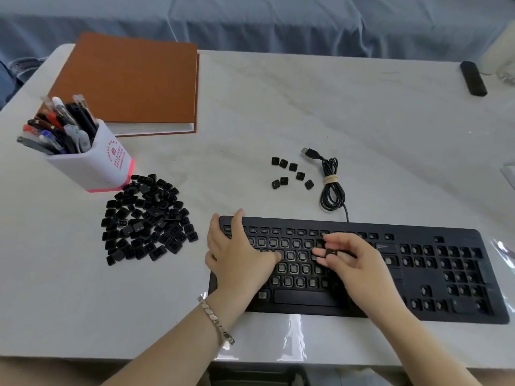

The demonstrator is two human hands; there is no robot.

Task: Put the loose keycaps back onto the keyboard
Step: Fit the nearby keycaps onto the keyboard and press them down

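**White table, stripped keyboard, one cap in the fingers**

White tabletop [83, 316] filled the view, its near edge glossy with reflected light. Closest to the person sat the black keyboard [390, 313]. Most of its sockets were bare, though the space bar and a few other keys were in place. The left hand [237, 257], with a metal bracelet [216, 321] on its wrist, lay flat across the keyboard's left end, fingers extended and grasping nothing. The right hand [359, 263] hovered over the middle letter rows and pinched a single keycap [331, 250] between thumb and fingertips.

The cap's legend was too blurred to read, so it could well have been meant for another socket. A cap pressed down tilted might have jammed or strained its clip. If the left hand had lifted, the board could have slid under the push.

Further out on the left lay the large pile of loose keycaps [147, 218], near the forearm, where a careless sweep could have scattered it. Beyond the keyboard, seven sorted keycaps [291, 172] lay in a small group beside the bundled cable [331, 188].

Behind the pile stood a pen cup [92, 162], then a brown notebook [131, 84], with a black bar-shaped object [473, 78] at the far right edge. Blue cloth [278, 20] lay past the table.
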